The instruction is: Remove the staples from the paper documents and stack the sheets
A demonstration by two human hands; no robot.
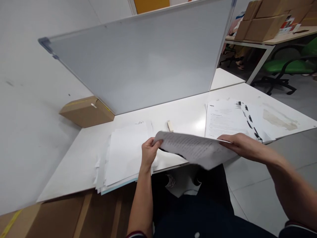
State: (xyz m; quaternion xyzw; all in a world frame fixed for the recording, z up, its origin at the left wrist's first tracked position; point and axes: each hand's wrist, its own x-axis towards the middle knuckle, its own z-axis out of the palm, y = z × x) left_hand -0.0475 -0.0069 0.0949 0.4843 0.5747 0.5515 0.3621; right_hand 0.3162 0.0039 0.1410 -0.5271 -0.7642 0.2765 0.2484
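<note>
White printed paper (195, 148): held in air, over front edge of desk (188, 112). Left hand (149, 151): thumb pinched against fingers, gripping left end. Right hand (239, 144): likewise closed on right end. Risk: creasing or tearing, likely from uneven pull; slipping toward floor (257, 195) upon loosened pinch. Long axis apparently left–right, dipping slightly toward right; near edge sagging, print upward.

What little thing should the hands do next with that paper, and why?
Probably gently straighten the paper, because it bends between the left hand and the right hand, with its bottom edge hanging loose near the table's front edge.
</note>
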